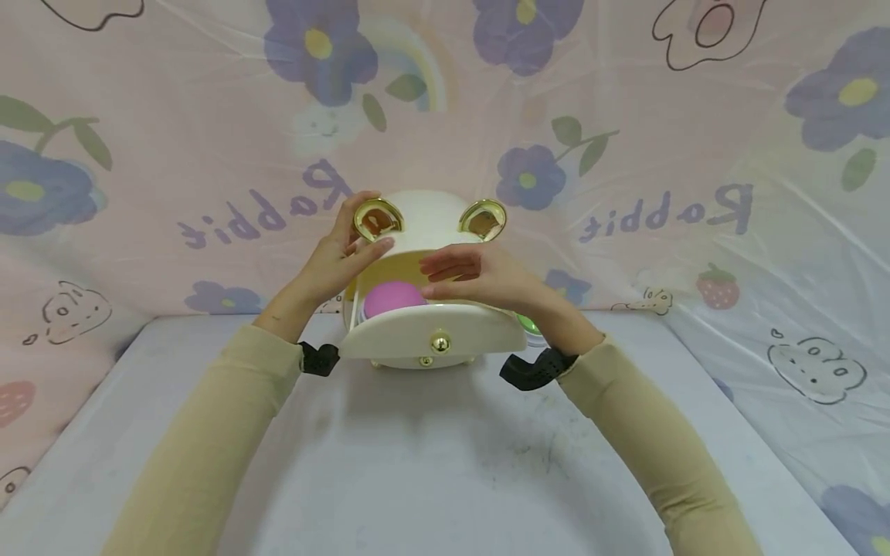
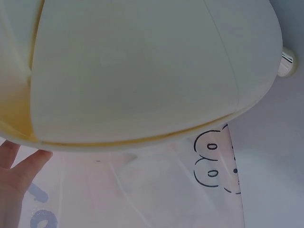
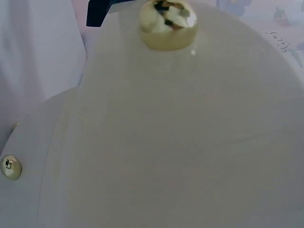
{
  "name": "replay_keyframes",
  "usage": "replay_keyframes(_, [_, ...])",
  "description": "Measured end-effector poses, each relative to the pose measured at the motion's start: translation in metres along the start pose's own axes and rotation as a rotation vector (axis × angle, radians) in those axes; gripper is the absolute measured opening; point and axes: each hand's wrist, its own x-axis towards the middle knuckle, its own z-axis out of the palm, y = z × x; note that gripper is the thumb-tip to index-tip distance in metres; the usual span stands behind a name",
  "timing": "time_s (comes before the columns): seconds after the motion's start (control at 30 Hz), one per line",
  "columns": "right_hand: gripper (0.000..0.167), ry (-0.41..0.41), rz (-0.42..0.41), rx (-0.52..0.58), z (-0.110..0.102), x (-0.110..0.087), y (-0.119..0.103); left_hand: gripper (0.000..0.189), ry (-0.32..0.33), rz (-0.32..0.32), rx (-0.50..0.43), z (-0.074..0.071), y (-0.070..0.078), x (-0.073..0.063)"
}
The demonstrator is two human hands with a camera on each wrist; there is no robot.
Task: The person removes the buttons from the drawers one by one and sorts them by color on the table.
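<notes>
A white storage box [image 1: 426,212] with two gold-rimmed, eye-like rounds on top stands at the back of the table, its front drawer [image 1: 389,336] pulled out. Inside lies a round purple thing [image 1: 392,296], partly hidden by the drawer front. My left hand [image 1: 334,259] steadies the box's upper left, thumb in front and fingers around the gold-rimmed round [image 1: 378,219]. Over the drawer reaches my right hand [image 1: 480,274], fingers fairly straight toward the inside, thumb right at the purple thing's edge. The right wrist view shows the drawer front with its gold knob [image 3: 168,26], but no hand.
Beside the box, a green round thing [image 1: 530,326] is partly hidden behind my right forearm. A white-covered table [image 1: 431,471] runs up to a patterned cloth backdrop [image 1: 431,154]. Black wrist straps [image 1: 535,369] hang near the drawer front.
</notes>
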Motion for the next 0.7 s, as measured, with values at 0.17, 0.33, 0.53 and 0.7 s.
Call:
replay_keyframes(0.17, [0.052, -0.091, 0.018, 0.012, 0.005, 0.011, 0.001, 0.064, -0.002, -0.019, -0.028, -0.001, 0.001, 0.0])
replay_keyframes(0.33, [0.052, -0.193, 0.002, 0.044, 0.007, 0.017, 0.003, 0.063, -0.003, -0.003, -0.032, 0.0, 0.0, 0.0])
replay_keyframes(0.53, [0.054, -0.279, -0.043, 0.02, 0.009, 0.022, 0.005, 0.062, -0.002, 0.017, -0.042, 0.0, 0.0, 0.0])
replay_keyframes(0.7, [0.055, -0.317, -0.064, -0.024, 0.011, 0.025, 0.007, 0.062, -0.002, 0.033, -0.04, -0.001, -0.001, 0.001])
